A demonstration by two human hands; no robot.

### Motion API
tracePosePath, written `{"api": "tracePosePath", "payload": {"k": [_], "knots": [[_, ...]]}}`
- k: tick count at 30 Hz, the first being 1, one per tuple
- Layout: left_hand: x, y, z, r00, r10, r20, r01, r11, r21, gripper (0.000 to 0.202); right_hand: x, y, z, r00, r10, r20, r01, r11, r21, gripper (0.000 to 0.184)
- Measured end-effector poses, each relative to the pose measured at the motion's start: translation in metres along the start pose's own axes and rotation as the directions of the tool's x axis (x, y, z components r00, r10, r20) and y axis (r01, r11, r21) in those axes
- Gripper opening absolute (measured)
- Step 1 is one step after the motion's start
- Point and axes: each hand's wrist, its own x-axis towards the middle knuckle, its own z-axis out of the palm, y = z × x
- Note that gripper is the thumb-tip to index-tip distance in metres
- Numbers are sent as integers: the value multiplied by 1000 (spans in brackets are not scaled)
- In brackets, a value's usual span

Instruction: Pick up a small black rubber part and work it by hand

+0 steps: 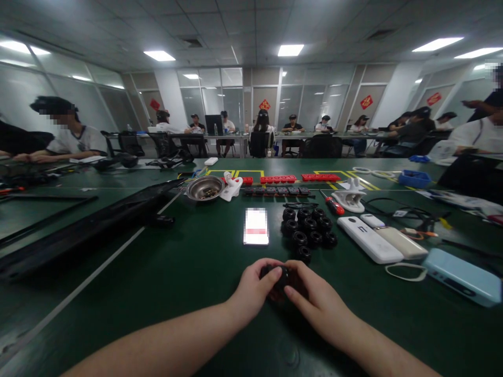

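Observation:
My left hand [253,288] and my right hand [314,298] meet low over the green table [188,293], both closed around one small black round part [280,276]; most of it is hidden by my fingers. Just beyond my hands lies a cluster of several similar black ring-shaped parts [308,230]. A lit phone [255,226] lies flat to the left of that cluster.
A metal bowl [205,187], a white clip [231,187], red strips [278,179], a red-handled screwdriver [334,205] and a white holder [349,197] lie farther back. White power banks [369,240] and a light blue box [463,275] sit right. A long black rail [86,225] runs left. Other people sit around.

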Motion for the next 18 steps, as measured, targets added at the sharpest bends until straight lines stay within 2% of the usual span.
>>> {"api": "tracePosePath", "payload": {"k": [3,6,10,13,16,18], "knots": [[-2,-1,3,1000,6,2,-6,1000,16,30,1,1,-3,997,71,9,-70,995,-73,18],[-3,-3,4,1000,28,9,-28,998,49,32,4,2,-5,994,105,23,-101,985,-139,21],[-3,-3,3,1000,15,28,-16,999,46,36,4,-1,-5,999,-21,-37,14,987,-161,12],[-5,-1,2,999,24,40,-26,999,43,34,0,-3,-4,990,-102,-102,87,987,-138,26],[-8,1,3,997,71,25,-72,996,55,31,-3,-4,-5,991,-22,-133,10,996,-91,23],[-11,2,3,995,91,32,-93,993,75,31,-2,-4,-7,993,58,-101,-65,996,-66,18]]}}
